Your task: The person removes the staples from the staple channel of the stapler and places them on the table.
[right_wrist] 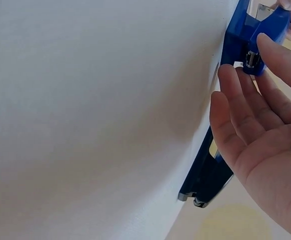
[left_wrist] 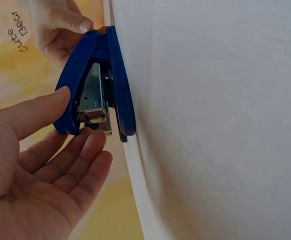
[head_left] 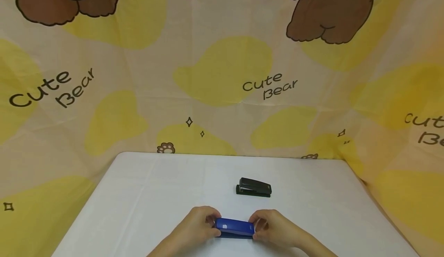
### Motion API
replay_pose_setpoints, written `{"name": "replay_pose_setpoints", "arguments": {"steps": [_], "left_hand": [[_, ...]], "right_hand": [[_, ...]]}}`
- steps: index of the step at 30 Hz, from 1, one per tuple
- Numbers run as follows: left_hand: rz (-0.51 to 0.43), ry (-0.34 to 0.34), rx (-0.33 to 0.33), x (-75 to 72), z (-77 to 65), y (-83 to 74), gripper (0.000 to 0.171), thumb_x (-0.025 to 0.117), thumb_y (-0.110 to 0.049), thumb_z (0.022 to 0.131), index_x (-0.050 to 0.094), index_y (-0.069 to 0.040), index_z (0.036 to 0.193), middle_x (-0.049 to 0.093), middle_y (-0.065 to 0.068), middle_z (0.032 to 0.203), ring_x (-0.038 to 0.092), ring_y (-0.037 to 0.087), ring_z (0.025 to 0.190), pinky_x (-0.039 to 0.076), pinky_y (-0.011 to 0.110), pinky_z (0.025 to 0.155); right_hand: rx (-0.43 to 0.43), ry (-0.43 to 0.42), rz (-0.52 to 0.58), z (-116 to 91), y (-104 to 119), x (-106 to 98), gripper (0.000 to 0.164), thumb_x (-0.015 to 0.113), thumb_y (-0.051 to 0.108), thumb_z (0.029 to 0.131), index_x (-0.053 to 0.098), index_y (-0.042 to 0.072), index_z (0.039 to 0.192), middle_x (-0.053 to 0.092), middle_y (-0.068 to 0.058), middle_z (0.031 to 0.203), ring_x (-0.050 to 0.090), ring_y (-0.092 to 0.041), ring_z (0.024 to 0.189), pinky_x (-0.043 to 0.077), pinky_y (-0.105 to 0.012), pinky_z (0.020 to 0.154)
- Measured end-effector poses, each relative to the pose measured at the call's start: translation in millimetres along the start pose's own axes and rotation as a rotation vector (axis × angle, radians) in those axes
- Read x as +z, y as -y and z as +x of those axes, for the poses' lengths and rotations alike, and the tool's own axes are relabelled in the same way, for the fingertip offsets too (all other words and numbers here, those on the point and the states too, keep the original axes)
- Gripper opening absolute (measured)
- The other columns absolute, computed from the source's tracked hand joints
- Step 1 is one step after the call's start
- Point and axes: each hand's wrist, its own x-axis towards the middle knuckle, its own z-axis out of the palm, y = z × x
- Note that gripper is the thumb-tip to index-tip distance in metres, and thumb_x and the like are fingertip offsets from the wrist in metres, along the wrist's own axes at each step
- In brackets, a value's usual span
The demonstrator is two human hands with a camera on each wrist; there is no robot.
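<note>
Pinching the blue stapler (head_left: 236,227) at 6 o'clock on the table (head_left: 166,187), my left hand (head_left: 199,225) and right hand (head_left: 275,229) look settled; release seems left, the black stapler (head_left: 254,188) untouched at 1 o'clock.

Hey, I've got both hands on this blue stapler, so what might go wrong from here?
Fingers of the left hand sit near the open mouth of the blue stapler, so pressing down might pinch one; whether it's loaded isn't visible.

The black stapler lies just beyond, so sliding the blue one forward could bump it.
</note>
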Motion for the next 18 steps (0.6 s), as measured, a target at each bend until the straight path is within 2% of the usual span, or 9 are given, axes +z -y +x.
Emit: {"name": "replay_pose_setpoints", "arguments": {"steps": [4, 10, 18], "left_hand": [[0.000, 0.003, -0.025, 1.8, -0.1, -1.2, 0.025, 0.085, -0.007, 0.083, 0.075, -0.009, 0.106, 0.065, -0.004, 0.089, 0.057, 0.020, 0.084, 0.052, 0.036, 0.076], [0.004, 0.012, 0.000, 2.0, -1.4, -0.6, 0.026, 0.085, -0.007, 0.083, 0.075, -0.009, 0.106, 0.066, -0.005, 0.090, 0.058, 0.018, 0.084, 0.052, 0.035, 0.077], [0.066, 0.047, 0.022, -9.0, -1.2, 5.2, 0.040, 0.088, -0.006, 0.077, 0.074, -0.006, 0.115, 0.067, -0.005, 0.098, 0.058, 0.019, 0.089, 0.052, 0.035, 0.079]], "right_hand": [[0.021, 0.008, -0.005, -2, 1, -1, 0.025, 0.085, 0.011, 0.087, 0.073, 0.013, 0.109, 0.065, 0.007, 0.091, 0.060, -0.012, 0.083, 0.052, -0.025, 0.075], [0.023, 0.012, -0.008, -4, 0, -1, 0.026, 0.085, 0.011, 0.087, 0.073, 0.013, 0.110, 0.065, 0.008, 0.091, 0.060, -0.012, 0.083, 0.051, -0.024, 0.075], [-0.026, -0.029, -0.022, -4, 4, -1, 0.035, 0.088, 0.018, 0.085, 0.072, 0.016, 0.116, 0.068, 0.011, 0.107, 0.061, -0.012, 0.096, 0.051, -0.027, 0.082]]}}
